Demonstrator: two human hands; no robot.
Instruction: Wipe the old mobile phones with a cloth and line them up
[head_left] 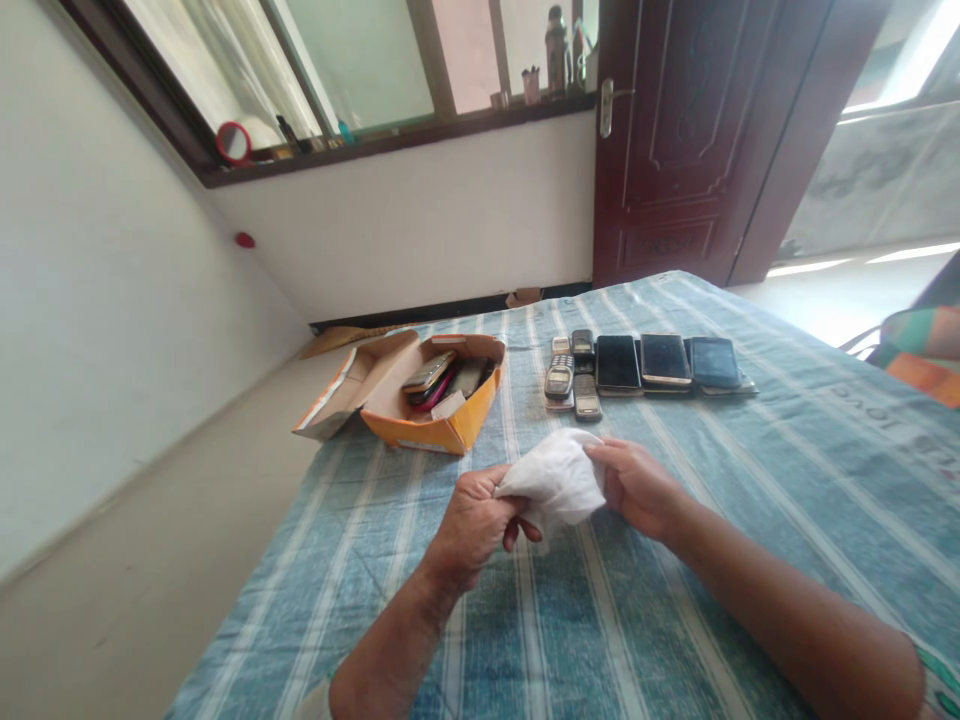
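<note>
Both my hands hold a crumpled white cloth [556, 478] just above the striped blue table cover [750, 480]. My left hand [474, 525] pinches the cloth's left edge with closed fingers. My right hand [637, 485] grips its right side. Whether anything is wrapped inside the cloth is hidden. Beyond the cloth lies a row of phones [645, 365]: three dark smartphones side by side and several small keypad phones at their left end.
An open orange cardboard box [427, 395] with more phones stands at the table's far left edge. A dark wooden door [697, 130] and a window sill with small items lie behind. Bare floor runs along the left. Colourful fabric [926, 350] shows at the right edge.
</note>
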